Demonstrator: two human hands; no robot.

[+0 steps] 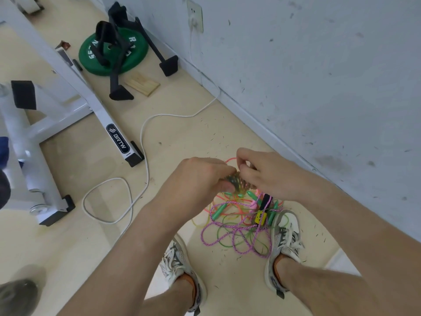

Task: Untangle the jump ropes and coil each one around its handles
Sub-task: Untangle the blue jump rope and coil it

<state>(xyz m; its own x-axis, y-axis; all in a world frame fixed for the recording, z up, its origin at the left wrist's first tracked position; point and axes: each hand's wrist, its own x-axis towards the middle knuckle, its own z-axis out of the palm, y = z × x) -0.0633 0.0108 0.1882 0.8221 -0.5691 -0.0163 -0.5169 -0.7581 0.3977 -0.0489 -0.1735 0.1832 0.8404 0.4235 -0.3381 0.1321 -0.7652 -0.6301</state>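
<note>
Beige floor [182,124], scuffed white wall [319,65] on the right. White machine frame [75,87] on the left, "BRTW" label on its foot. Green plate [134,58] by the wall with a black stand lying over it, and a wood block [142,84] just beside it. White cable [145,137] runs from the wall socket [194,15] and loops across the floor.

Head view: person standing, both hands raised over the floor, close together.
- Left hand [200,176]: fingers curled round a small coiled bundle [237,182], thumb under it. The bundle is blurred and I can't tell which rope it is.
- Right hand [268,174]: fingers curled, tips pinching at the top of the same bundle. I can't tell which strand it has.
- An orange loop sticks out just above the two hands.

The rest of the ropes are a tangle [239,224] of pink, green and orange cord on the floor, below the hands and between the shoes. Green handles [218,212] are mixed into it, along with a black handle [262,215] with a yellow label. The tangle reaches the toe of the right shoe [284,231] and lies apart from the left shoe [175,258].
</note>
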